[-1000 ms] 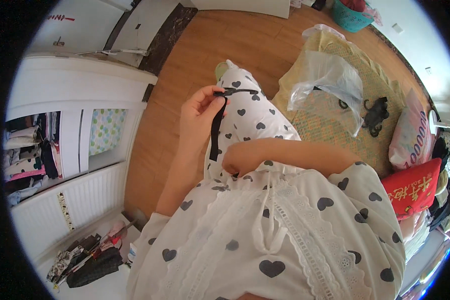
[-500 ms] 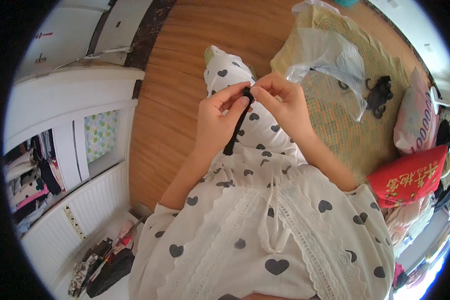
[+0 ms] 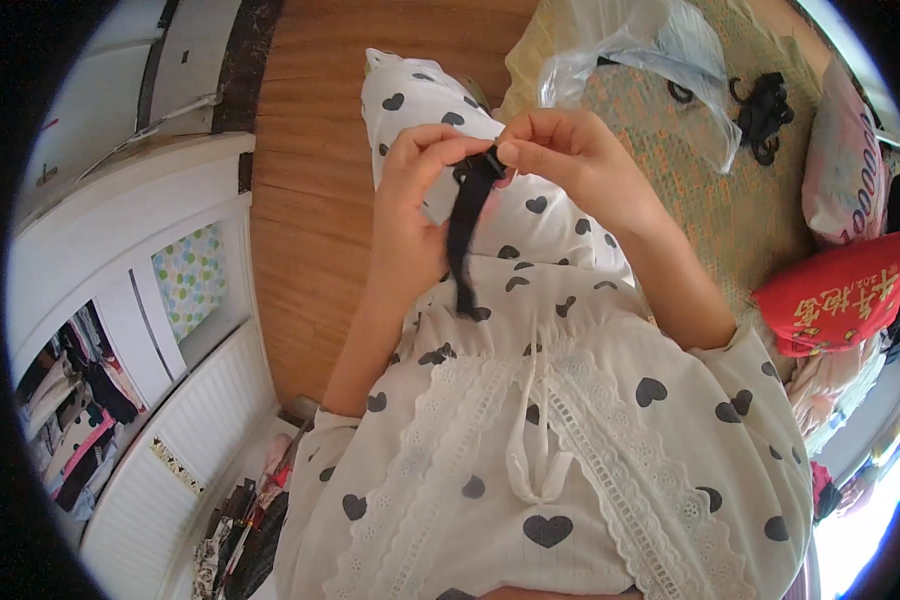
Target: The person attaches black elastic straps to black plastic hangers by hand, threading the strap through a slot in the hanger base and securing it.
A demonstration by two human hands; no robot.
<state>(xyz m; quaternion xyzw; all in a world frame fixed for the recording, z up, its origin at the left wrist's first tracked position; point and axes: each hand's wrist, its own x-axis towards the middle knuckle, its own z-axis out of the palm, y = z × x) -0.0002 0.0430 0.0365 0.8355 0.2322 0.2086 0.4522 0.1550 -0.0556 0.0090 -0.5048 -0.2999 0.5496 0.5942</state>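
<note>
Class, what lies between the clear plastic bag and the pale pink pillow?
In the head view, a tangled black bundle lies on the woven mat, between the bag and the pillow.

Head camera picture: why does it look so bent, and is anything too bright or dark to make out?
In the head view, the fisheye lens bends the white wardrobe and leaves black corners; in that view, white glare washes out the lower right rim; also in that view, the held black strap shows little detail.

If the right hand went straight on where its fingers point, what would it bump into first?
The right hand would first meet the black strap, right at its fingertips; then probably the left hand, though depth is unclear.
</note>
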